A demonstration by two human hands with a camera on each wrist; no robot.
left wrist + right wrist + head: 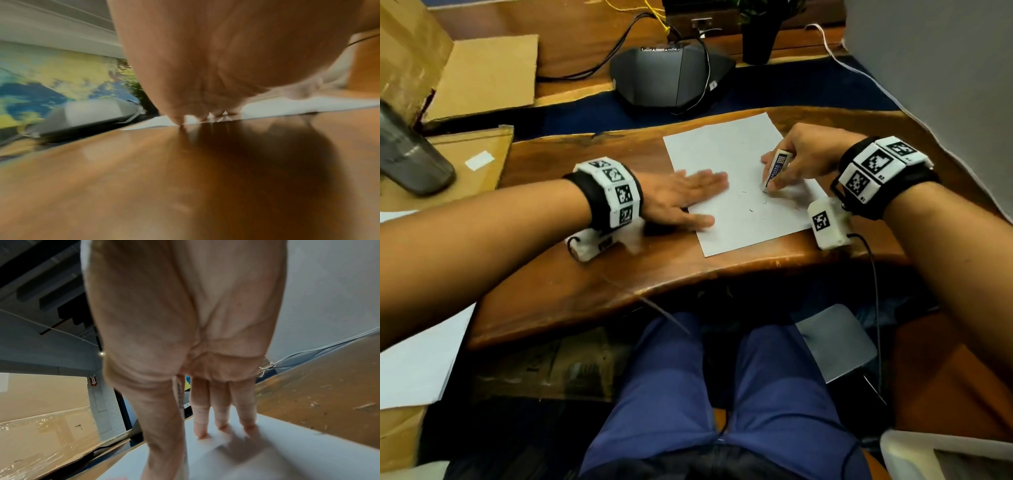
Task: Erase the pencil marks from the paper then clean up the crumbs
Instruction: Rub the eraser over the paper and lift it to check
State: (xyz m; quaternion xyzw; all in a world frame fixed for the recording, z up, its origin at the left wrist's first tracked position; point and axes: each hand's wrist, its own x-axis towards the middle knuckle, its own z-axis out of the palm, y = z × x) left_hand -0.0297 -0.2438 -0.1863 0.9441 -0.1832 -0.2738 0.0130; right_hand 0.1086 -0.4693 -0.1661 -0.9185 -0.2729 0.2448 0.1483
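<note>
A white sheet of paper (726, 150) lies on the wooden desk (592, 274), with a few small dark crumbs or pencil flecks (751, 209) near its middle. My left hand (688, 195) lies flat with straight fingers on the sheet's left edge and presses it down. My right hand (787, 164) pinches a white eraser in a printed sleeve (775, 168), its lower end touching the paper. In the right wrist view the thumb and fingers (221, 410) reach down to the paper (277, 456); only the eraser's edge (180, 395) shows.
A black device (671, 78) with cables sits behind the desk. Cardboard (482, 75) and a steel tumbler (410, 154) stand at the left. More white sheets (414, 359) lie at the near left. The desk's front edge curves just below the paper.
</note>
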